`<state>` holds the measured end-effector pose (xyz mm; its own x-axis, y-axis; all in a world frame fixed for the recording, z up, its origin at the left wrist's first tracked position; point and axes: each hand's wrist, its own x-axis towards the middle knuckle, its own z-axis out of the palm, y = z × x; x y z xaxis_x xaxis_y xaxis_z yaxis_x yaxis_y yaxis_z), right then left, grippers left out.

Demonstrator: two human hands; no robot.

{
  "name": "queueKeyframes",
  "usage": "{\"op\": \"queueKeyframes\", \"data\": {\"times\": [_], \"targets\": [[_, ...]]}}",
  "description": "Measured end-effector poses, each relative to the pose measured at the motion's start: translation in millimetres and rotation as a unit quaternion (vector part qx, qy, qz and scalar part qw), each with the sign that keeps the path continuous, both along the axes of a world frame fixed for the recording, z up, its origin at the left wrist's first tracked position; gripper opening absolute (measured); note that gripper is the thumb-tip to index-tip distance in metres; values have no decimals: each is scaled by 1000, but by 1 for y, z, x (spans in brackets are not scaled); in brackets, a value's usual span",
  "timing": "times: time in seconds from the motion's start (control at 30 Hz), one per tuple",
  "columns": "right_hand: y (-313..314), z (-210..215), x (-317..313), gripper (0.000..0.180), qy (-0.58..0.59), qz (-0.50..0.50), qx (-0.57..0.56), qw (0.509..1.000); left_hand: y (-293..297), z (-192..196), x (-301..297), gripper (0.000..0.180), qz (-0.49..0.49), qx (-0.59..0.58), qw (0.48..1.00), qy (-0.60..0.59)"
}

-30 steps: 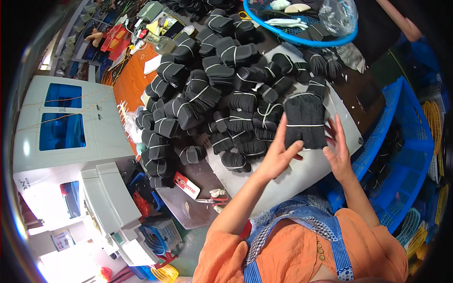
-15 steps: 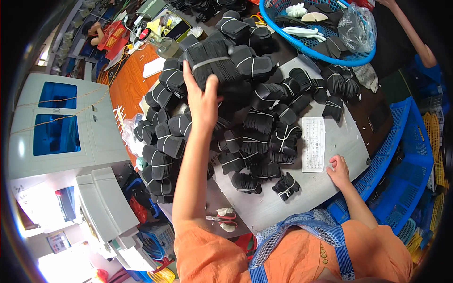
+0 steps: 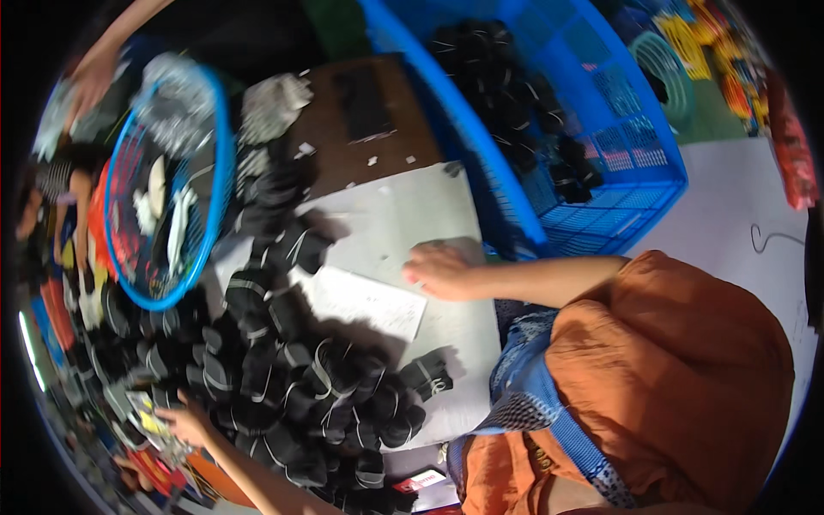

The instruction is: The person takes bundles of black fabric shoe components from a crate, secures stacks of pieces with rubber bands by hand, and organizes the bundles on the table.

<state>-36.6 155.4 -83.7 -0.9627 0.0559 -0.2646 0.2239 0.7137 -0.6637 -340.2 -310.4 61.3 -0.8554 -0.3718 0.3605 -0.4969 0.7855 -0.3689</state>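
My left hand point(image 3: 190, 422) reaches over the far left of the heap, thumb and fingers apart; I see nothing gripped in it. Next to it lie bundles of thin black pieces point(image 3: 215, 369), tied with pale bands and piled across the table. My right hand point(image 3: 440, 269) rests over the grey metal sheet point(image 3: 403, 215), fingers loosely curled, with nothing visible in them. Close by lies a white printed sheet point(image 3: 365, 302), partly shaded by the bundles. One small tied black bundle point(image 3: 427, 374) sits apart at the near side of the heap.
A round blue basket point(image 3: 221, 163) with a plastic bag and white and dark pieces stands at far left. Beyond it is another person's hand point(image 3: 93, 79). A large blue crate point(image 3: 618, 215) with black bundles borders the table's right. A grey cloth point(image 3: 276, 107) lies near the brown board point(image 3: 399, 112).
The view has swung to the right, bringing the large blue crate in. My left hand, earlier around a big banded bundle of black pieces, is now spread. My right hand stays over the metal sheet.
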Motion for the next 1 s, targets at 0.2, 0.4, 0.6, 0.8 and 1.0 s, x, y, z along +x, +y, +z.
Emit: {"op": "queueKeyframes", "data": {"times": [0.2, 0.4, 0.6, 0.8, 1.0], "targets": [[39, 30, 4, 26, -41, 50, -251, 966, 260, 7, 91, 59, -527, 201, 826, -9], [189, 55, 49, 24, 297, -180, -146, 926, 514, -54, 226, 54, -612, 480, 595, -201], [345, -131, 127, 28, -56, -224, 35, 972, 596, -95, 271, 41, -630, 381, 630, -248], [496, -229, 108, 41, -126, -66, 404, 904, 602, -99, 279, 39, -628, 240, 688, -272], [576, -303, 51, 47, -193, 34, 625, 755, 605, -98, 284, 39, -603, 203, 710, -300]]}}
